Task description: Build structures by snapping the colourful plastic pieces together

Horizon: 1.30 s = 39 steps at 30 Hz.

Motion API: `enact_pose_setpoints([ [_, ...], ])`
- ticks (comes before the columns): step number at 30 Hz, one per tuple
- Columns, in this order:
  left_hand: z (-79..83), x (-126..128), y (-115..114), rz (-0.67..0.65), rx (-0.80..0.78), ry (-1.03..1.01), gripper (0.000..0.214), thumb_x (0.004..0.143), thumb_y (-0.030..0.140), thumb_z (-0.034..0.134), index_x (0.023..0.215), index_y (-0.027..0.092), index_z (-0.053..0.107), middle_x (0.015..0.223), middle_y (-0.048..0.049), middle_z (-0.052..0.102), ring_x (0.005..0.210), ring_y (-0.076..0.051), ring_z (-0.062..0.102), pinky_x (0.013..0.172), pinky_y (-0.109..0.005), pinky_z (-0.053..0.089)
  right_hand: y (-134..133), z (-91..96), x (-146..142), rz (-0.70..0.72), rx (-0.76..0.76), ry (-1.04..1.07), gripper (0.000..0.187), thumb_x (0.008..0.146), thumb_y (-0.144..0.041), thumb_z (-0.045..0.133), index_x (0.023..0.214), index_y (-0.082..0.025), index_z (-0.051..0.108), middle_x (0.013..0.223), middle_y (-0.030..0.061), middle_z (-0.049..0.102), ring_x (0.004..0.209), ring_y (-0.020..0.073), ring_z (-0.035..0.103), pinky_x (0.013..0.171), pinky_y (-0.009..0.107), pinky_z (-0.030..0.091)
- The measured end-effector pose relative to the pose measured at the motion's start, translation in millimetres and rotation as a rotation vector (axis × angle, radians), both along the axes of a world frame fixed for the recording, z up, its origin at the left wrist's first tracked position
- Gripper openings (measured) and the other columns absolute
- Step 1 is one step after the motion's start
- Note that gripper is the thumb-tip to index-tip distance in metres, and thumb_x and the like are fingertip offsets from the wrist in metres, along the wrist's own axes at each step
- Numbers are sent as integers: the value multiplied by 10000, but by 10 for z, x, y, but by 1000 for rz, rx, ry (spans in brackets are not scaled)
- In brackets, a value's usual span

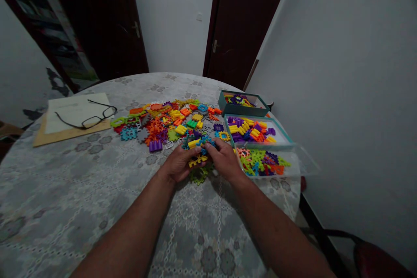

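Left to right on a desk (pixel 97 208): glasses (pixel 92 121); heap of plastic pieces (pixel 159 127); left hand (pixel 178 164) and right hand (pixel 225 159), fingers curled round a blue-and-yellow cluster (pixel 202 141) between them — probably best braced left, pressed squarely right — then filled boxes (pixel 241 109)

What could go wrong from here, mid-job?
1. The small blue and yellow plastic pieces between the left hand and right hand might slip and scatter.
2. The clear plastic tray seems to overhang the grey-patterned table; a bump from the right hand could tip it.
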<state>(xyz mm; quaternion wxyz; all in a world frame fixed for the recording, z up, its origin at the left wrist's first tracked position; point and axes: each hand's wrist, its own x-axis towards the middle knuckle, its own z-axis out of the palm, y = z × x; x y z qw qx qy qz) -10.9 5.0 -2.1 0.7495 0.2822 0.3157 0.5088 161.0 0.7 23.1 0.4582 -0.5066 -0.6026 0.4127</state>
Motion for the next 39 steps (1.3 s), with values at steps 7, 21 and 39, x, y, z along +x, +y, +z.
enact_pose_setpoints([
  [7, -32, -27, 5, -44, -6, -8, 368, 823, 356, 924, 1064, 127, 768, 959, -164, 820, 741, -247, 791, 580, -289, 654, 26, -61, 51, 82, -179, 227, 375, 918, -588, 722, 931, -213, 705, 850, 33, 745, 673, 162, 700, 624, 274, 588],
  [21, 24, -15, 7, 39, -90, 4, 275, 841, 252, 891, 1038, 137, 737, 863, -116, 798, 708, -230, 778, 556, -308, 667, 42, 88, 247, 94, -91, 117, 321, 941, -450, 683, 1180, -237, 713, 941, 17, 762, 720, 165, 733, 659, 277, 618],
  [39, 58, -21, 1, 75, -92, 55, 290, 834, 215, 883, 1065, 143, 723, 883, -109, 804, 775, -249, 803, 571, -318, 672, 1445, 789, 1277, -231, -11, -85, 253, 894, -229, 728, 1141, -181, 699, 924, 63, 761, 623, 140, 698, 547, 246, 589],
])
